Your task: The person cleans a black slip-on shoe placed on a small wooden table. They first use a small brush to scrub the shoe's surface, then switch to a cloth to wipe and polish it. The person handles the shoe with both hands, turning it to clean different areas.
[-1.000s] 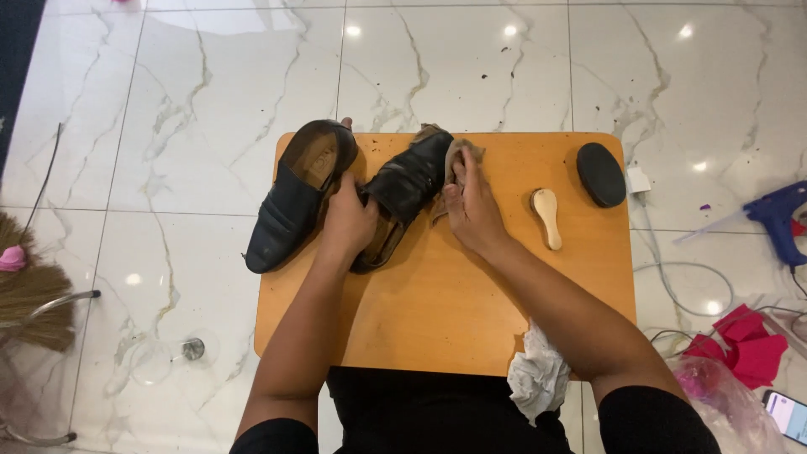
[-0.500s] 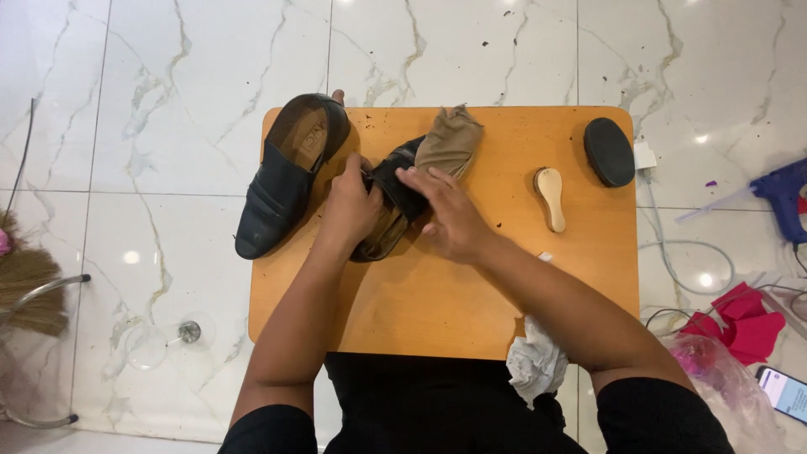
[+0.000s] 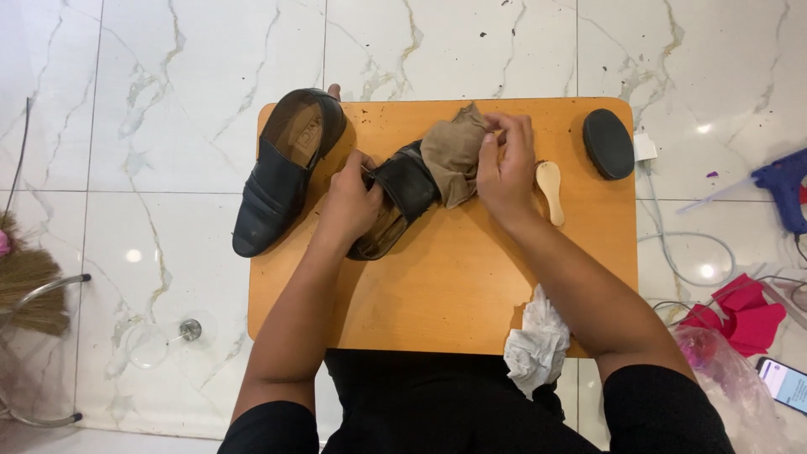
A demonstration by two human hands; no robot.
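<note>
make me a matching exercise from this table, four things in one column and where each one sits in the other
Things:
1. black shoe
2. brown cloth
3. oval black brush
4. crumpled white paper

Places:
a. far right corner of the board
b. near edge of the board
c. left side, lying free
d. in the right hand

Pairs: 1-c, 2-d, 3-a, 4-b

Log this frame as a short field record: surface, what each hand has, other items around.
surface: orange table on marble floor
left hand: grips black shoe lying on the table
right hand: holds tan cloth against that shoe
second shoe: black, at the table's left edge, apart from the hands
brush: dark oval, far right corner
small brush: pale wood, beside right hand
white rag: crumpled, near edge
glue gun: blue, on floor at right
</note>
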